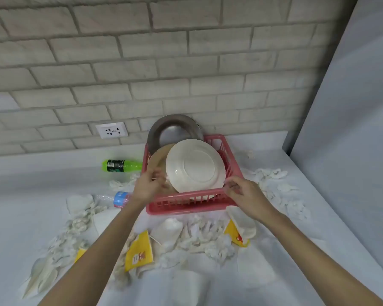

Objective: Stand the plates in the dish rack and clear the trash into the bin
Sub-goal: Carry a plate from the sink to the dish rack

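Glossy white ceramic plate (pixel 195 165) in a pink slatted plastic rack (pixel 230 164); dull steel plate (pixel 175 131) behind; crumpled paper tissues (pixel 199 239) on matt worktop (pixel 20 195).

Blurred left hand (pixel 146 186) fingers perhaps pinch the half-hidden tan plate (pixel 156 161).

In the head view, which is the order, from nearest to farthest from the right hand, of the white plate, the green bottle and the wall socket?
1. The white plate, in the pink rack, at the right hand's fingertips.
2. The green bottle, lying left of that rack.
3. The wall socket, on the brick wall, far left.
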A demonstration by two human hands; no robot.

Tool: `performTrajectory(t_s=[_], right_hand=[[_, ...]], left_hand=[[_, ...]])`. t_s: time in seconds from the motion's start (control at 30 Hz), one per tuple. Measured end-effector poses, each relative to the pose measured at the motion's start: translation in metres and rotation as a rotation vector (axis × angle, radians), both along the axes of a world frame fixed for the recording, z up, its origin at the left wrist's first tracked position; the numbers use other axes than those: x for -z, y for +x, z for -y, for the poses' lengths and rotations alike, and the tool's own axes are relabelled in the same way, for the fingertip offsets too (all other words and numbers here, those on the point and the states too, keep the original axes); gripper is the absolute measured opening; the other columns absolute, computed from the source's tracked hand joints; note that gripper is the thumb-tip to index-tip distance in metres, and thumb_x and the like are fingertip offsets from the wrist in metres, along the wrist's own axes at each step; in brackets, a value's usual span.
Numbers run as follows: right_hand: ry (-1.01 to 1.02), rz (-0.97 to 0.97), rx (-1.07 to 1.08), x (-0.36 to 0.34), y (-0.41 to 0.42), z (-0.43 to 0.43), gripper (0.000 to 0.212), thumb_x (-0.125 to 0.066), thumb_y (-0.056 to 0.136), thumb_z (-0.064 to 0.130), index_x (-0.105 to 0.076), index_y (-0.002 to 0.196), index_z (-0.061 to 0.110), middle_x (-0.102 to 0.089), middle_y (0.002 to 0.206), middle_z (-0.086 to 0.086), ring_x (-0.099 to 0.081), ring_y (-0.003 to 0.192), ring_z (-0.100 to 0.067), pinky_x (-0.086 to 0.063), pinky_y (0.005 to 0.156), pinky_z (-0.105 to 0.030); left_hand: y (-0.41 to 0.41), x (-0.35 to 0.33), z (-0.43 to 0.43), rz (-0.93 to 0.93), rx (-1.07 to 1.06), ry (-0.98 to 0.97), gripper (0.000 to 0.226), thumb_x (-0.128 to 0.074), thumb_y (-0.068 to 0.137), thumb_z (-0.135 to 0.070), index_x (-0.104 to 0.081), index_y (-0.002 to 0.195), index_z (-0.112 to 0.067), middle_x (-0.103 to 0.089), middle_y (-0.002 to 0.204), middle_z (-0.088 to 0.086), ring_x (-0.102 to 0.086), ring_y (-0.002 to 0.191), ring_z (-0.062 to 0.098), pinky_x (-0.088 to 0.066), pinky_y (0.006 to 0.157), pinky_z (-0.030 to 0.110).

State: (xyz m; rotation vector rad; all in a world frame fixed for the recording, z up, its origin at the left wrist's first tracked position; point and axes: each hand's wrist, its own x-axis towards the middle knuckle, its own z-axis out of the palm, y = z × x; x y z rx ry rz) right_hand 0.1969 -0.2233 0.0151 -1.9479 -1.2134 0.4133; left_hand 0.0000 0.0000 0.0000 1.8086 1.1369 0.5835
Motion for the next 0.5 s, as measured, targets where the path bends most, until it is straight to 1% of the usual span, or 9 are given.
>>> performTrajectory(t_s=[0.07,0.13,0.2,0.23,0.27,0.33,0.4,0.43,0.5], right_hand=[[-0.017,-0.038,0.001,0.001,0.015,-0.011,0.022,-0.060,0.095,0.027,-0.065,0.115,0.018,-0.066,0.103,0.004,-0.062,0.098,-0.006,-0.046,0.079,-0.012],[-0.045,-0.038,-0.018,0.005,0.029,-0.021,0.022,-0.060,0.095,0.028,-0.065,0.115,0.018,-0.066,0.104,0.004,-0.062,0.097,-0.004,-0.044,0.076,-0.008],[-0.044,-0.052,-0.030,0.005,0.041,-0.032,0.021,-0.060,0.096,0.027,-0.065,0.114,0.017,-0.066,0.103,0.003,-0.060,0.092,0.000,-0.044,0.073,-0.005],[-0.042,-0.058,-0.036,0.005,0.048,-0.037,0.021,-0.060,0.096,0.026,-0.065,0.114,0.017,-0.066,0.103,0.003,-0.059,0.091,0.002,-0.043,0.072,-0.004],[-0.051,-0.062,-0.042,0.005,0.053,-0.042,0.022,-0.060,0.096,0.026,-0.065,0.115,0.017,-0.066,0.105,0.003,-0.058,0.090,0.004,-0.043,0.070,-0.003],[-0.066,-0.077,-0.054,0.006,0.062,-0.050,0.022,-0.059,0.096,0.028,-0.064,0.116,0.019,-0.065,0.107,0.004,-0.057,0.090,0.006,-0.042,0.068,-0.004],[-0.076,-0.095,-0.067,0.008,0.070,-0.058,0.021,-0.059,0.096,0.028,-0.064,0.114,0.019,-0.064,0.105,0.005,-0.057,0.089,0.006,-0.041,0.067,-0.005],[-0.079,-0.109,-0.071,0.009,0.073,-0.062,0.020,-0.059,0.096,0.028,-0.064,0.113,0.018,-0.064,0.104,0.006,-0.057,0.088,0.006,-0.041,0.067,-0.006],[-0.089,-0.138,-0.076,0.012,0.079,-0.070,0.018,-0.059,0.096,0.027,-0.064,0.111,0.017,-0.065,0.099,0.005,-0.060,0.086,0.001,-0.042,0.070,-0.009]], left_hand=[[0.017,0.000,-0.013,-0.019,-0.068,-0.025,0.032,-0.062,0.089,-0.011,-0.061,0.120,-0.017,-0.067,0.108,0.002,-0.062,0.102,0.024,-0.049,0.096,0.037],[0.033,0.006,-0.023,-0.001,-0.108,-0.083,0.035,-0.065,0.085,-0.010,-0.062,0.120,-0.015,-0.069,0.105,0.002,-0.065,0.099,0.024,-0.051,0.092,0.036],[0.047,0.009,-0.030,0.069,-0.147,-0.141,0.027,-0.063,0.087,-0.004,-0.065,0.113,-0.011,-0.069,0.093,0.002,-0.067,0.081,0.021,-0.056,0.071,0.024],[0.053,0.011,-0.032,0.103,-0.160,-0.161,0.025,-0.060,0.089,-0.001,-0.065,0.111,-0.011,-0.069,0.090,0.002,-0.066,0.074,0.018,-0.054,0.060,0.018],[0.058,0.011,-0.032,0.128,-0.165,-0.181,0.027,-0.058,0.090,0.002,-0.065,0.112,-0.012,-0.069,0.093,0.003,-0.067,0.075,0.019,-0.054,0.058,0.018],[0.064,0.021,-0.037,0.180,-0.153,-0.220,0.031,-0.060,0.090,0.003,-0.067,0.117,-0.011,-0.072,0.105,0.008,-0.070,0.091,0.027,-0.061,0.072,0.034],[0.066,0.031,-0.043,0.193,-0.192,-0.264,0.031,-0.062,0.088,0.004,-0.068,0.116,-0.008,-0.072,0.109,0.017,-0.069,0.100,0.037,-0.059,0.084,0.050],[0.067,0.034,-0.046,0.202,-0.232,-0.284,0.028,-0.062,0.087,0.005,-0.069,0.113,-0.005,-0.072,0.107,0.020,-0.068,0.100,0.039,-0.058,0.084,0.050],[0.069,0.033,-0.045,0.234,-0.259,-0.299,0.024,-0.060,0.088,0.008,-0.068,0.109,-0.002,-0.072,0.101,0.020,-0.070,0.091,0.036,-0.059,0.076,0.041]])
